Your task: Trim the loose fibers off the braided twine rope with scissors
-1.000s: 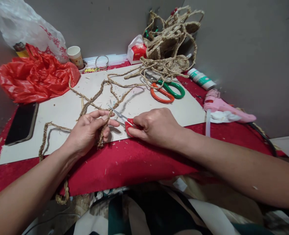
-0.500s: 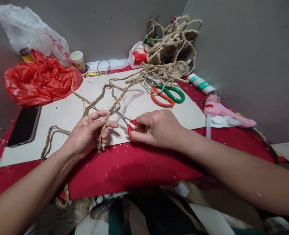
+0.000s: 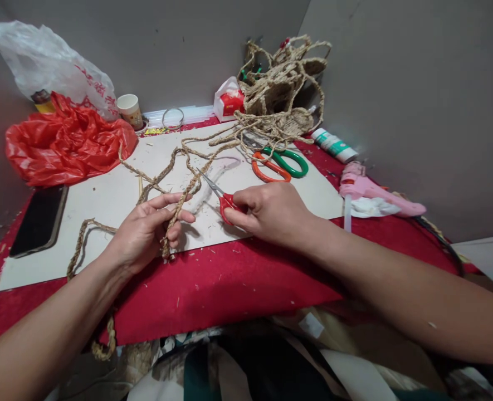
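Note:
My left hand (image 3: pixel 152 223) pinches a braided straw rope (image 3: pixel 182 199) near its end, between thumb and fingers. The cut end hangs below the fingers, and the rope runs up and back across the white board. My right hand (image 3: pixel 267 214) grips small red-handled scissors (image 3: pixel 227 207), fingers in the loops. Their blades lie close together and point up and left, with the tips beside the rope above my left hand. Whether the tips touch the rope I cannot tell. More braid loops over the board and drops off the table's front edge at the left.
Large scissors with orange and green handles (image 3: pixel 273 167) lie beyond my right hand, before a heap of braided straw (image 3: pixel 277 92). A pink glue gun (image 3: pixel 369 189) and white bottle (image 3: pixel 333 146) are right. Left are a phone (image 3: pixel 39 220), red bag (image 3: pixel 71 145) and paper cup (image 3: pixel 130 111).
The scissors' handles have come together and the blades have closed. Their tips have shifted a little up along the rope. My left hand keeps its hold, and the view has tilted slightly.

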A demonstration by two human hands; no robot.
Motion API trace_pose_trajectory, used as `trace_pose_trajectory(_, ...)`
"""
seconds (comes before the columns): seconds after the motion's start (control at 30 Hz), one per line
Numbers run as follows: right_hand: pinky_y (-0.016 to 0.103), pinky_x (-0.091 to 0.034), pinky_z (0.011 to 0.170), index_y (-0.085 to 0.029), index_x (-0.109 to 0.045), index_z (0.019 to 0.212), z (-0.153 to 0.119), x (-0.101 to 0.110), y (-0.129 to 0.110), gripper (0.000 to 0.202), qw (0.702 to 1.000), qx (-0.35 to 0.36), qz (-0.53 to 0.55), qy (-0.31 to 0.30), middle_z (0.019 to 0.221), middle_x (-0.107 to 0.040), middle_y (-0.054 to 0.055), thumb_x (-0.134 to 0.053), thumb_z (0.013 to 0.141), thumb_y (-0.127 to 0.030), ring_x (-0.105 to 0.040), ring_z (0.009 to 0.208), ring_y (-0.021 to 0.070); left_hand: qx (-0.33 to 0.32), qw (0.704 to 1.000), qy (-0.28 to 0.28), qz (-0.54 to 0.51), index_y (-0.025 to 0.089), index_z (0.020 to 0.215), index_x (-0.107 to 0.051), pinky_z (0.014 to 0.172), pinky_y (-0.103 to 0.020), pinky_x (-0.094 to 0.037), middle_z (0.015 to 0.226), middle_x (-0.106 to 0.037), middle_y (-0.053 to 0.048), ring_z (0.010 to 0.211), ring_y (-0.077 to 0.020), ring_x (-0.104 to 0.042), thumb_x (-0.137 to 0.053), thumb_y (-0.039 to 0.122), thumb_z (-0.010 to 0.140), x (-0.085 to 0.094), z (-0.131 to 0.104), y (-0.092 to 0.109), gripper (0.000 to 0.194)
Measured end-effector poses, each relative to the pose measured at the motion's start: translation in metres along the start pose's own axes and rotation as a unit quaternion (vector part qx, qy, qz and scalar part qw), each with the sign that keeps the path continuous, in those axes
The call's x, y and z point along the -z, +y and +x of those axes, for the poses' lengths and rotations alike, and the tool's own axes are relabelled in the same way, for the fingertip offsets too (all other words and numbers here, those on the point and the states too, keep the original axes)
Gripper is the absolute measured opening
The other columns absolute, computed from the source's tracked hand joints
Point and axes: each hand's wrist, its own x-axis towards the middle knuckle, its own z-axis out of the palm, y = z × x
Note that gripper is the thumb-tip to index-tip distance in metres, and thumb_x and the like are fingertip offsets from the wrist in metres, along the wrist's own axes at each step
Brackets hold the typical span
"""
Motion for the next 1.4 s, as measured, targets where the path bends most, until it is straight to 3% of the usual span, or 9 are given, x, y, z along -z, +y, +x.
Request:
trace_pose_trajectory(0.17,0.027,-0.015,0.052,-0.017,-0.066,0.062,0.001,0.002,-0.004,0.037,1.000,0.008,-0.022,-0.015,0.056,-0.060,0.003,-0.052,0.078,-0.047,-0.040,0.051,0.0119,-0.013,1.000,-0.016,0.017,0.014,0.098,-0.060,0.041,-0.019,-0.040,0.072,-0.070,-0.005,0.041,-0.0062,-0.046,-0.063,0.011,0.078,0.002,0.001,-0.003,0.020)
trace_pose_trajectory(0.3,0.027,-0.014,0.053,-0.017,-0.068,0.064,0.001,0.000,-0.003,0.035,0.998,0.037,-0.018,-0.057,0.057,-0.061,0.003,-0.050,0.083,-0.041,-0.041,0.052,0.0115,-0.011,0.999,-0.026,0.030,0.014,0.099,-0.059,0.040,-0.020,-0.041,0.073,-0.070,-0.005,0.041,-0.0065,-0.046,-0.063,0.013,0.079,0.003,0.001,-0.004,0.020)
trace_pose_trajectory(0.53,0.025,-0.020,0.052,-0.015,-0.056,0.053,0.003,0.002,0.004,0.036,0.992,-0.019,0.125,-0.020,0.048,-0.047,-0.001,-0.049,0.081,-0.036,-0.035,0.048,0.0077,0.002,1.000,-0.012,0.024,0.015,0.100,-0.060,0.041,-0.019,-0.041,0.075,-0.071,-0.005,0.042,-0.0059,-0.047,-0.067,0.015,0.078,0.005,0.001,-0.003,0.023)
trace_pose_trajectory(0.63,0.025,-0.020,0.049,-0.016,-0.046,0.049,0.003,0.005,0.002,0.036,0.978,-0.036,0.195,-0.064,0.046,-0.036,-0.004,-0.052,0.078,-0.037,-0.031,0.047,0.0068,0.001,1.000,-0.014,0.014,0.014,0.099,-0.061,0.042,-0.019,-0.041,0.074,-0.072,-0.005,0.042,-0.0062,-0.048,-0.067,0.014,0.077,0.005,0.001,-0.002,0.023)
trace_pose_trajectory(0.8,0.022,-0.021,0.044,-0.017,-0.042,0.051,0.002,0.010,0.001,0.043,0.893,-0.052,0.368,-0.252,0.048,-0.033,-0.005,-0.058,0.077,-0.048,-0.028,0.047,0.0059,-0.017,1.000,-0.019,0.001,0.016,0.096,-0.058,0.040,-0.018,-0.041,0.074,-0.071,-0.004,0.043,-0.0072,-0.050,-0.065,0.014,0.078,0.005,0.002,0.000,0.019)
trace_pose_trajectory(1.0,0.020,-0.033,0.045,-0.018,-0.040,0.053,0.006,0.011,0.000,0.048,0.795,-0.073,0.505,-0.328,0.049,-0.035,-0.006,-0.063,0.077,-0.053,-0.035,0.044,0.0060,-0.026,0.999,-0.028,0.013,0.016,0.090,-0.056,0.039,-0.018,-0.040,0.073,-0.070,-0.002,0.042,-0.0067,-0.049,-0.064,0.016,0.080,0.003,0.000,0.001,0.013)
trace_pose_trajectory(1.1,0.021,-0.036,0.045,-0.018,-0.040,0.050,0.007,0.010,-0.002,0.051,0.777,-0.070,0.541,-0.314,0.047,-0.037,-0.006,-0.064,0.076,-0.055,-0.039,0.043,0.0066,-0.011,0.998,-0.052,0.025,0.015,0.087,-0.058,0.040,-0.019,-0.042,0.074,-0.071,-0.003,0.043,-0.0072,-0.051,-0.065,0.020,0.081,0.003,-0.001,0.000,0.010)
trace_pose_trajectory(1.27,0.019,-0.020,0.038,-0.017,-0.037,0.048,0.008,0.007,-0.001,0.055,0.794,-0.114,0.556,-0.216,0.040,-0.032,-0.008,-0.069,0.071,-0.054,-0.026,0.037,0.0033,-0.010,0.998,-0.049,0.029,0.011,0.093,-0.065,0.048,-0.020,-0.048,0.075,-0.072,-0.005,0.047,-0.0077,-0.056,-0.067,0.023,0.080,0.003,-0.001,0.001,0.017)
trace_pose_trajectory(1.4,0.020,-0.016,0.038,-0.018,-0.035,0.048,0.009,0.009,0.003,0.055,0.803,-0.117,0.543,-0.217,0.041,-0.027,-0.008,-0.069,0.071,-0.055,-0.022,0.039,0.0028,-0.016,0.998,-0.036,0.038,0.011,0.094,-0.067,0.048,-0.017,-0.046,0.073,-0.071,-0.003,0.046,-0.0051,-0.053,-0.071,0.014,0.076,0.002,-0.003,0.003,0.019)
